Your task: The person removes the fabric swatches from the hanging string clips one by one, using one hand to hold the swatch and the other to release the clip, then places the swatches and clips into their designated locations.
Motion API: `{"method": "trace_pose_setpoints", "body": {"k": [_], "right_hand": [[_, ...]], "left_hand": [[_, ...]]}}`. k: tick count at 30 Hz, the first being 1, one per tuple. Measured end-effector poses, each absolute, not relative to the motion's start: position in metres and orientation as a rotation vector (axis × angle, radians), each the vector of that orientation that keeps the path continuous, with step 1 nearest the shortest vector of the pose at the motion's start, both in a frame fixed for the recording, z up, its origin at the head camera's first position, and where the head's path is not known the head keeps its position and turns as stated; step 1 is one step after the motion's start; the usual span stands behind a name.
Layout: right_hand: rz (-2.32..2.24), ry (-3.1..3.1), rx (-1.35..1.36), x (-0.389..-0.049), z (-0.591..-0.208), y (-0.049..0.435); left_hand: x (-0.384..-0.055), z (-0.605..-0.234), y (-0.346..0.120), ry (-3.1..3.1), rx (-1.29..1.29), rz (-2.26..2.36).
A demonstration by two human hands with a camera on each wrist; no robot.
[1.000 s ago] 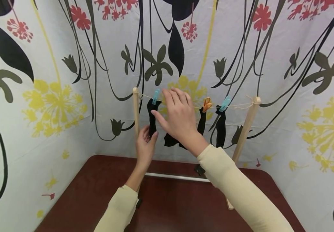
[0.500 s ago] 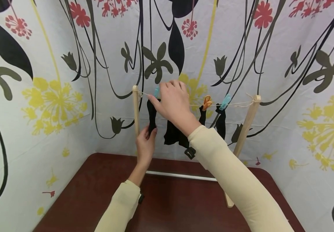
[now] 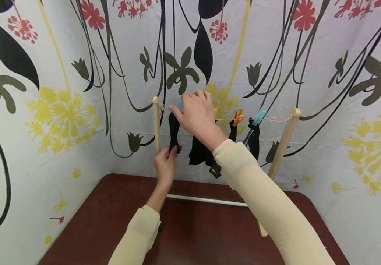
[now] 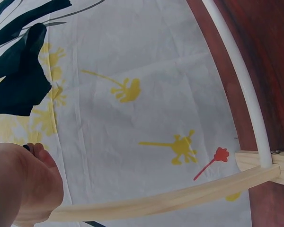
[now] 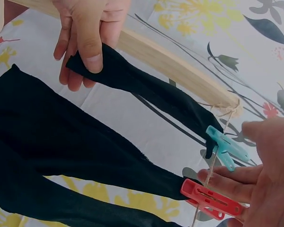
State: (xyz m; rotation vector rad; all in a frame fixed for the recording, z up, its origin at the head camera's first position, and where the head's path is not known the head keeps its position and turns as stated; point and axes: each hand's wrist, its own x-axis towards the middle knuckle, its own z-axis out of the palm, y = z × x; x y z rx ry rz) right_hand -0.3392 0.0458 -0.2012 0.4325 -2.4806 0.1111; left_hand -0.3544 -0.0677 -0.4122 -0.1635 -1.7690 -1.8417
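Observation:
My left hand (image 3: 165, 167) pinches the lower end of a narrow, sock-like black cloth piece (image 5: 165, 99) between thumb and fingers. Its upper end hangs from the string line by a light blue clothespin (image 5: 227, 146). Around that pin my right hand (image 3: 197, 114) is spread, thumb apart from the fingers, which reach behind the line in the right wrist view. A red clothespin (image 5: 210, 196) beside those fingers clips a wider black cloth (image 5: 75, 137). In the left wrist view the left hand (image 4: 33, 184) overlaps the wooden post and hides most of what it grips.
The string (image 3: 273, 118) runs between a left wooden post (image 3: 156, 125) and a right wooden post (image 3: 281, 147). An orange clothespin (image 3: 238, 116) and another blue clothespin (image 3: 260, 115) hold more black cloth. A white rod (image 3: 207, 200) crosses low above the dark red table (image 3: 203, 235).
My right hand has moved left and slightly up, now covering most of the left blue clothespin. My left hand, loose beside the cloth before, has taken hold of its lower end.

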Motion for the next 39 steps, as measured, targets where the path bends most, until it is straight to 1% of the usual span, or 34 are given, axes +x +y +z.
{"method": "trace_pose_setpoints", "body": {"k": [8,15,22,39], "right_hand": [[0.153,-2.511,0.421,-0.341,-0.197,0.045],[0.296,-2.507,0.541,-0.338,-0.196,0.049],[0.329,-2.433,0.627,-0.335,-0.195,0.052],[0.423,-2.302,0.677,-0.335,-0.192,0.057]], "left_hand": [[-0.355,-0.413,-0.068,-1.729,-0.178,-1.887],[-0.353,-0.415,-0.068,-1.725,-0.172,-1.890],[-0.352,-0.412,-0.065,-1.710,-0.135,-1.929],[-0.351,-0.416,-0.071,-1.661,-0.236,-1.955]]}}
